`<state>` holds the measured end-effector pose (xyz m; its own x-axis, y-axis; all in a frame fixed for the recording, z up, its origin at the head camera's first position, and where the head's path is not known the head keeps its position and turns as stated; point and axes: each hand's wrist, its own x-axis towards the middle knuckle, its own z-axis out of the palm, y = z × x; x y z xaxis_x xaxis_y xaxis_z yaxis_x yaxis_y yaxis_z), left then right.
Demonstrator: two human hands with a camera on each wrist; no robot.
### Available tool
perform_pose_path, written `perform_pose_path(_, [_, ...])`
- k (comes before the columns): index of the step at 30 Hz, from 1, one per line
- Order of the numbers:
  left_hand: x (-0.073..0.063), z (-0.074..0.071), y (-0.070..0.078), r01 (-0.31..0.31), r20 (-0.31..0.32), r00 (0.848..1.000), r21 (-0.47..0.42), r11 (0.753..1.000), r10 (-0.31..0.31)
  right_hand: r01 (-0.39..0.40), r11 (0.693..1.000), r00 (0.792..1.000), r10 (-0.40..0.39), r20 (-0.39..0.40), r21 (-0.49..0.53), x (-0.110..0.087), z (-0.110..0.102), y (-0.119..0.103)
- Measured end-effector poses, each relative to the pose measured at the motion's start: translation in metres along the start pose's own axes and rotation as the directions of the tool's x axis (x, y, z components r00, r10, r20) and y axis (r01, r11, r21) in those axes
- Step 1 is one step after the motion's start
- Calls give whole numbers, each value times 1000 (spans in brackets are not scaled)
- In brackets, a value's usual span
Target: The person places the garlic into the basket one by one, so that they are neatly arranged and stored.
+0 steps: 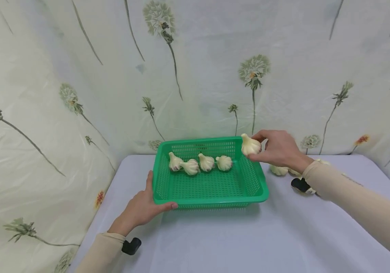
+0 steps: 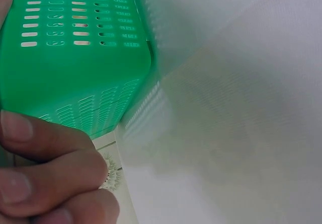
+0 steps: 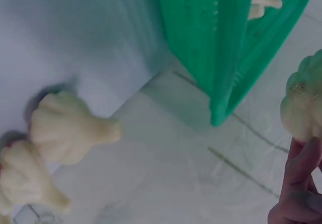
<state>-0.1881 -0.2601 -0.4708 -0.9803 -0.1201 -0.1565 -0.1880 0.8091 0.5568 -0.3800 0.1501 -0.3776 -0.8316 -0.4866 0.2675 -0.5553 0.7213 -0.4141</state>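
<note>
A green plastic basket point(image 1: 212, 200) with slotted walls stands on the table, with several garlic bulbs point(image 1: 206, 162) lying along its back half. My left hand point(image 1: 143, 207) grips the basket's front left corner, thumb along the front rim and the other fingers at the left side. In the left wrist view, curled fingers point(image 2: 55, 178) lie against the green wall. Between thumb and fingers, my right hand point(image 1: 278, 148) pinches a garlic bulb point(image 1: 250, 146), raised over the basket's back right rim with its stem pointing up and left.
More garlic bulbs point(image 1: 278, 170) lie on the table right of the basket, partly hidden under the right forearm. Two of them show in the right wrist view, the nearer bulb point(image 3: 68, 128) close to the table's edge. A flower-patterned sheet point(image 1: 202, 76) hangs behind the white-covered table point(image 1: 215, 242).
</note>
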Motion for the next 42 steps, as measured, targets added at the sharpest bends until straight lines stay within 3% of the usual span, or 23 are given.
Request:
perform_pose_path(6, [-1, -1, 1, 1, 1, 1000, -11, 1000, -1, 61, 997, 998, -61, 15, 42, 12, 15, -19])
perform_pose_path(14, [0, 3, -2, -2, -6, 1000, -17, 1000, 2, 81, 992, 995, -86, 46, 100, 26, 32, -43])
perform_pose_path(26, [1, -2, -4, -9, -23, 1000, -24, 1000, 8, 120, 975, 987, -137, 83, 188, 57, 69, -77])
perform_pose_path(36, [2, -1, -5, -9, -25, 1000, -31, 999, 8, 158, 958, 964, -203, 175, 238, 73, 106, -105])
perform_pose_path(42, [3, 0, -8, -17, -26, 1000, -38, 999, 16, 206, 956, 937, -254, 239, 210, 76, 127, -112])
